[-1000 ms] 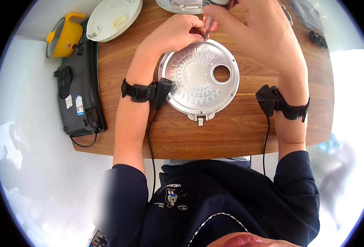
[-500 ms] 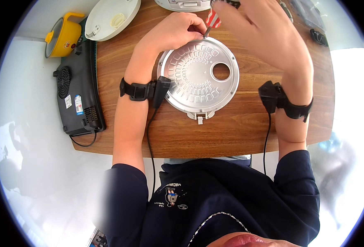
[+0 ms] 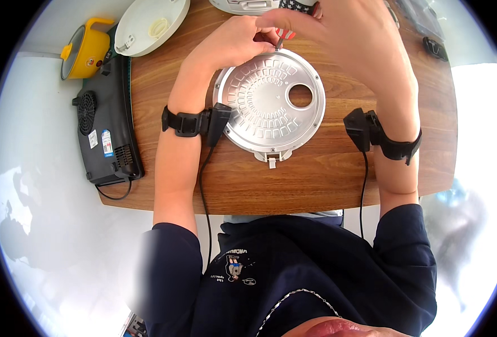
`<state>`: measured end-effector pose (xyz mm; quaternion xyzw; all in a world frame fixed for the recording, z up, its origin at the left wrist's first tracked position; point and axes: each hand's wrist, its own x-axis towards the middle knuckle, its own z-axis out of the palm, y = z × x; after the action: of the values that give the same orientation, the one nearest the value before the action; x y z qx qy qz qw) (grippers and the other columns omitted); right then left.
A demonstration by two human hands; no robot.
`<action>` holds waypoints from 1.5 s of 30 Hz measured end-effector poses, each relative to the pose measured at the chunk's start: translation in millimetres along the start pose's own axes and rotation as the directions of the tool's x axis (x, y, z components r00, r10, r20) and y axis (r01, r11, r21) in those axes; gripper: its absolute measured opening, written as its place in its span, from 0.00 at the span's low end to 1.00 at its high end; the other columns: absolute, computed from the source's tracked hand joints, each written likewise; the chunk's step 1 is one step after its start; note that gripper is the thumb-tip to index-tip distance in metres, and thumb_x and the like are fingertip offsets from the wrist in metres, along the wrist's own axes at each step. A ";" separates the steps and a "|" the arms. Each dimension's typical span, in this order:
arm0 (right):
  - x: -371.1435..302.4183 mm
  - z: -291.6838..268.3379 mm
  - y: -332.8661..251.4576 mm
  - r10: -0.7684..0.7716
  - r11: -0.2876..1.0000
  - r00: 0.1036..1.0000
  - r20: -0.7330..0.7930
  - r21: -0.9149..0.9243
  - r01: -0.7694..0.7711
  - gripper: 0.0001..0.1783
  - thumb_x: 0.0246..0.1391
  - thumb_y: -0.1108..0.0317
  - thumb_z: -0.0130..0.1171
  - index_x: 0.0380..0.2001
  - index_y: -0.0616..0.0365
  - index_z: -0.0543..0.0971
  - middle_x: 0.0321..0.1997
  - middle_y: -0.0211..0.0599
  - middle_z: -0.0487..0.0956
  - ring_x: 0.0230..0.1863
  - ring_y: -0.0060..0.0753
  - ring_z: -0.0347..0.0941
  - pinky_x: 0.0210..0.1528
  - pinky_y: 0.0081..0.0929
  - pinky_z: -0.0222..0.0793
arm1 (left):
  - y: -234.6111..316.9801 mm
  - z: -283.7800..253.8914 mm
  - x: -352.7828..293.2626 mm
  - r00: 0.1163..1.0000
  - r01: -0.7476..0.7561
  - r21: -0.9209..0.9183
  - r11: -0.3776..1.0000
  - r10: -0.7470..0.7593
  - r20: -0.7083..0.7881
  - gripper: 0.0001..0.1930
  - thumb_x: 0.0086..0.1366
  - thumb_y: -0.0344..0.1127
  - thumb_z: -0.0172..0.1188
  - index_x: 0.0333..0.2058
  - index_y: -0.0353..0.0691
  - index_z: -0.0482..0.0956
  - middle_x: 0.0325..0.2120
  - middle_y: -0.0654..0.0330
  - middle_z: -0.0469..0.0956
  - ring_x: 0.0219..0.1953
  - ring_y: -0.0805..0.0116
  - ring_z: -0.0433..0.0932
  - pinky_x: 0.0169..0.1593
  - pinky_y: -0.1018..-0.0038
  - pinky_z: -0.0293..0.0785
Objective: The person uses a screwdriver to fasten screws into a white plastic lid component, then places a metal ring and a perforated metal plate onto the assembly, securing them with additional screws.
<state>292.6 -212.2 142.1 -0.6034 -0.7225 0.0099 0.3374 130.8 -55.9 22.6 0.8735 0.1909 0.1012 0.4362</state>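
A round silver metal lid [image 3: 268,104] with stamped ridges and one round hole lies flat on the wooden table [image 3: 316,180]. My right hand [image 3: 349,33] holds a small screwdriver [image 3: 283,38] with a red handle, its tip down at the lid's far rim. My left hand [image 3: 234,42] rests at that same rim, its fingertips pinched at the screwdriver's shaft near the tip. What lies under the tip is hidden. Both wrists carry black straps with cables running back to my body.
A black induction cooker [image 3: 105,126] lies at the table's left edge, with a yellow pot [image 3: 82,50] behind it. A white round lid [image 3: 150,19] and a white appliance [image 3: 248,4] sit at the far side. Small black items [image 3: 434,48] lie far right.
My right hand has shifted slightly over the lid's far rim with the screwdriver. My left hand and the lid have stayed in place.
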 end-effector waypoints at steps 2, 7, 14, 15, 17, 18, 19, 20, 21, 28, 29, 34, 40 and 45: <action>-1.8 -4.2 -2.6 0.018 0.982 1.000 0.009 0.190 -0.019 0.27 0.56 0.67 0.67 0.57 0.62 0.73 0.43 0.48 0.81 0.34 0.47 0.79 0.41 0.40 0.75 | 11.9 -2.6 -1.5 0.999 0.043 0.095 0.995 -0.045 0.017 0.10 0.63 0.30 0.67 0.41 0.34 0.86 0.35 0.56 0.86 0.38 0.65 0.83 0.46 0.69 0.77; 2.8 10.7 10.0 -0.110 0.994 0.994 -0.028 0.020 0.111 0.27 0.55 0.71 0.66 0.58 0.60 0.72 0.45 0.47 0.79 0.32 0.39 0.78 0.38 0.35 0.75 | 5.9 -2.3 -3.5 0.998 0.056 0.086 0.995 -0.059 0.030 0.09 0.63 0.30 0.66 0.41 0.33 0.86 0.34 0.56 0.86 0.37 0.65 0.83 0.46 0.69 0.77; -4.3 8.3 15.0 -0.119 0.988 0.993 -0.016 0.097 0.120 0.28 0.55 0.71 0.66 0.58 0.60 0.70 0.50 0.52 0.77 0.35 0.45 0.79 0.41 0.38 0.76 | 7.1 -2.6 -2.4 0.997 0.064 0.086 0.994 -0.067 0.035 0.10 0.63 0.29 0.66 0.42 0.34 0.85 0.35 0.56 0.86 0.38 0.65 0.83 0.46 0.70 0.77; -4.3 8.1 15.4 -0.131 0.990 0.991 -0.009 0.041 0.132 0.28 0.55 0.71 0.66 0.58 0.60 0.70 0.50 0.53 0.77 0.35 0.46 0.79 0.41 0.39 0.76 | 1.1 -0.4 -1.3 0.999 0.044 0.052 0.998 -0.045 0.021 0.10 0.63 0.30 0.66 0.42 0.34 0.85 0.35 0.56 0.86 0.38 0.65 0.83 0.46 0.69 0.77; -1.5 14.7 13.6 -0.151 0.986 0.986 -0.068 -0.079 0.146 0.28 0.55 0.71 0.67 0.58 0.60 0.70 0.51 0.54 0.77 0.36 0.46 0.79 0.41 0.38 0.76 | -8.7 -0.5 -2.3 1.000 0.031 0.056 0.998 -0.031 0.002 0.10 0.63 0.30 0.66 0.43 0.34 0.85 0.36 0.55 0.87 0.39 0.64 0.83 0.47 0.69 0.77; -0.7 17.8 12.0 -0.148 0.985 0.985 -0.094 -0.102 0.138 0.28 0.55 0.70 0.67 0.58 0.60 0.70 0.51 0.54 0.77 0.36 0.47 0.79 0.41 0.38 0.76 | -6.9 -1.1 -2.2 1.000 0.022 0.057 0.998 -0.022 -0.005 0.10 0.63 0.30 0.66 0.43 0.34 0.85 0.37 0.55 0.87 0.39 0.64 0.83 0.47 0.69 0.77; -1.8 20.9 8.2 -0.117 0.992 0.986 -0.115 -0.048 0.112 0.28 0.55 0.70 0.67 0.57 0.60 0.70 0.51 0.53 0.77 0.36 0.47 0.79 0.41 0.38 0.76 | -4.4 -1.2 -1.6 0.998 0.055 0.084 0.995 -0.055 0.007 0.11 0.63 0.30 0.66 0.43 0.34 0.85 0.38 0.55 0.87 0.39 0.64 0.83 0.47 0.69 0.77; -3.1 20.4 7.3 -0.097 0.995 0.990 -0.101 0.003 0.098 0.27 0.55 0.69 0.67 0.57 0.60 0.70 0.51 0.53 0.77 0.37 0.48 0.79 0.41 0.39 0.76 | -0.8 -1.7 -0.8 0.996 0.087 0.113 0.990 -0.089 0.017 0.11 0.63 0.30 0.66 0.43 0.34 0.85 0.38 0.54 0.87 0.39 0.64 0.83 0.48 0.69 0.77; -4.5 19.3 6.5 -0.077 0.995 0.993 -0.088 0.050 0.081 0.27 0.55 0.68 0.68 0.56 0.60 0.71 0.51 0.53 0.77 0.38 0.48 0.79 0.41 0.39 0.76 | 5.7 -2.8 -0.1 0.992 0.116 0.140 0.983 -0.121 0.026 0.11 0.63 0.30 0.67 0.43 0.34 0.85 0.39 0.54 0.87 0.40 0.63 0.83 0.48 0.69 0.77; -1.8 15.6 4.7 -0.115 0.993 0.986 -0.118 0.012 0.118 0.27 0.54 0.67 0.69 0.55 0.61 0.71 0.50 0.54 0.78 0.41 0.47 0.80 0.43 0.39 0.76 | 15.8 -4.2 -7.7 0.995 0.096 0.146 0.985 -0.099 0.012 0.11 0.63 0.31 0.66 0.43 0.32 0.85 0.37 0.54 0.87 0.40 0.63 0.84 0.48 0.69 0.78; -2.1 16.2 5.2 -0.109 0.993 0.987 -0.114 0.022 0.113 0.27 0.54 0.68 0.69 0.55 0.61 0.71 0.49 0.54 0.78 0.41 0.48 0.80 0.43 0.39 0.76 | 13.3 -3.8 -6.9 0.998 0.061 0.138 0.989 -0.061 0.002 0.11 0.63 0.31 0.66 0.43 0.33 0.85 0.37 0.54 0.87 0.40 0.63 0.84 0.47 0.69 0.78; -2.5 14.8 12.0 -0.139 0.990 0.988 -0.065 -0.011 0.139 0.27 0.55 0.68 0.68 0.56 0.61 0.71 0.48 0.54 0.78 0.42 0.52 0.80 0.43 0.40 0.76 | 12.7 -3.8 -4.3 0.998 0.060 0.115 0.992 -0.064 0.025 0.11 0.63 0.31 0.66 0.43 0.33 0.85 0.36 0.53 0.87 0.39 0.63 0.84 0.47 0.68 0.78; -5.0 15.4 6.9 0.000 0.982 1.000 0.007 0.189 -0.002 0.28 0.55 0.70 0.67 0.58 0.61 0.71 0.49 0.56 0.79 0.43 0.56 0.80 0.45 0.42 0.76 | 10.1 -4.9 -2.6 0.996 0.060 0.150 0.987 -0.068 0.050 0.11 0.63 0.31 0.66 0.42 0.32 0.85 0.36 0.53 0.87 0.40 0.63 0.84 0.47 0.68 0.78; -1.6 15.8 13.1 -0.175 0.978 0.975 -0.135 0.091 0.188 0.28 0.55 0.71 0.66 0.58 0.62 0.71 0.48 0.57 0.79 0.43 0.56 0.80 0.44 0.42 0.76 | 10.3 -5.7 -3.6 0.994 0.076 0.134 0.988 -0.085 0.063 0.10 0.63 0.30 0.66 0.42 0.33 0.85 0.35 0.54 0.86 0.39 0.63 0.84 0.46 0.68 0.78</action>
<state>296.1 -203.9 123.7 -0.5160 -0.7502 -0.0218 0.4128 128.1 -59.0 34.2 0.8948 0.2173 0.0410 0.3878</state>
